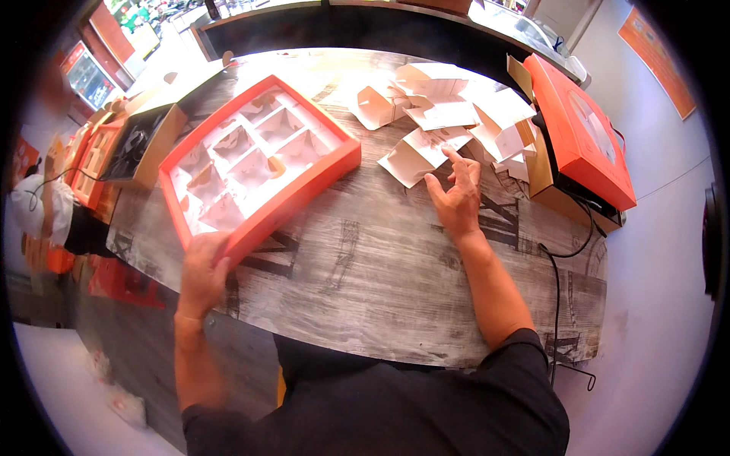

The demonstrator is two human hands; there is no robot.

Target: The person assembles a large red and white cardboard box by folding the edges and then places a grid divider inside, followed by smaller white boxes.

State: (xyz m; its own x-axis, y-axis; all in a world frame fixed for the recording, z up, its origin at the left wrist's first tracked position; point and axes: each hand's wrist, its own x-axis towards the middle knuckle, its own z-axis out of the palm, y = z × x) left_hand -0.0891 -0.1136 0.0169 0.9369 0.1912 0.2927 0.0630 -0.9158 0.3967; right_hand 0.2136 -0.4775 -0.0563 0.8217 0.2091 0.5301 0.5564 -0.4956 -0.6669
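Observation:
My left hand [204,275] grips the near corner of a shallow orange box [303,196], thumb on its outer wall. The box is tilted on the tabletop at the left. Inside it, white card dividers [247,167] form several compartments, some with folded flaps. Over on the right, my right hand [458,199] is open, its index finger and thumb apart and reaching to a folded white card piece [414,158]. Whether the fingertips touch that card I cannot tell. More folded white card pieces [445,114] lie in a loose heap just beyond.
At the right edge, an orange box lid with a window [585,125] leans on a brown carton [544,178]. A black cable [557,289] hangs nearby. Open cartons [156,144] stand at the left, near another person [49,190]. The wood-patterned table [365,281] curves toward me.

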